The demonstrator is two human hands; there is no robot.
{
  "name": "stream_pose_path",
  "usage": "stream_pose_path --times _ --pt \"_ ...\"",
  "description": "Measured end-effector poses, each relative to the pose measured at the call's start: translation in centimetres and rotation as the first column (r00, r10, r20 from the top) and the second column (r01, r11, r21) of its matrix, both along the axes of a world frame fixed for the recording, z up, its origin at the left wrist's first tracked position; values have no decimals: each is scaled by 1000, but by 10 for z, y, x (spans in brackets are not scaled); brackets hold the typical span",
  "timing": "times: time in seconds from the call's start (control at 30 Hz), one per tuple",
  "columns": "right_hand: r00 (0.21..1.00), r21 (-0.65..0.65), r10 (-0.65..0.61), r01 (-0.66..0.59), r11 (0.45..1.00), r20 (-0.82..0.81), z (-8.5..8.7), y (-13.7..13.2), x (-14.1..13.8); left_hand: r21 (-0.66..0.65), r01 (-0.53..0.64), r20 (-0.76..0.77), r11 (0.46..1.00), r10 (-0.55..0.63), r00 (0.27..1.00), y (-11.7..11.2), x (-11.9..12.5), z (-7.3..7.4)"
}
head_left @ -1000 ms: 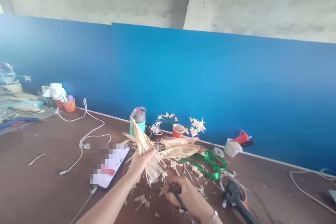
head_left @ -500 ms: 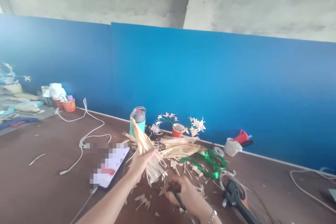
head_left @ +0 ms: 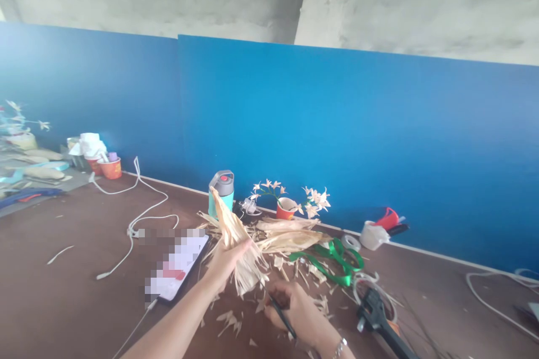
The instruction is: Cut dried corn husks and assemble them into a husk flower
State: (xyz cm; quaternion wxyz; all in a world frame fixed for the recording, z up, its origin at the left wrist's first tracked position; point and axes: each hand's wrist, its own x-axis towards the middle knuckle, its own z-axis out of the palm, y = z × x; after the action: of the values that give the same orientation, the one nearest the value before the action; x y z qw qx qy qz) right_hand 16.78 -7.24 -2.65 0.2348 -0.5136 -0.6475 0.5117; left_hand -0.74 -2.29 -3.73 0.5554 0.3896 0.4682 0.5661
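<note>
My left hand [head_left: 225, 261] is closed round a bundle of dried corn husk [head_left: 236, 241], held upright above the brown table [head_left: 76, 303]. Its frayed lower end hangs down toward my right hand [head_left: 295, 311]. That hand is closed on a thin black tool [head_left: 281, 317], its tip pointing at the husk's frayed end. More husks [head_left: 286, 235] and small husk scraps [head_left: 229, 320] lie around both hands.
A phone [head_left: 177, 266] on a white cable [head_left: 135, 224] lies left of my hands. A teal bottle [head_left: 222, 190], a red cup of husk flowers [head_left: 288, 205], green ribbon [head_left: 337, 261], tape rolls and a black glue gun [head_left: 374, 317] sit behind and right, before the blue wall.
</note>
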Motion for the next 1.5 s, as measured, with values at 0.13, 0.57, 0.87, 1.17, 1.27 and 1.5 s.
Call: stream_pose_path --times 0.13,0.57,0.87,1.17,1.27,1.5 --pt "1000 5 -7 7 1000 22 -1 0 0 -4 -13 48 1000 14 999 0 1 -1" --pt "1000 118 -13 14 993 -10 -20 6 2 18 -59 165 998 56 985 -2 6 -2" --pt "999 127 -20 17 992 24 -23 6 3 38 -48 181 998 40 983 -3 8 -2" --pt "998 124 -10 17 992 -54 -29 8 3 32 -60 190 998 52 980 -3 10 -6" --pt "997 126 -26 34 991 -67 -30 8 2 16 -64 213 998 59 975 -4 11 -7" --pt "994 126 -38 50 991 -99 -33 10 1 14 -117 274 993 109 956 -5 16 -6"
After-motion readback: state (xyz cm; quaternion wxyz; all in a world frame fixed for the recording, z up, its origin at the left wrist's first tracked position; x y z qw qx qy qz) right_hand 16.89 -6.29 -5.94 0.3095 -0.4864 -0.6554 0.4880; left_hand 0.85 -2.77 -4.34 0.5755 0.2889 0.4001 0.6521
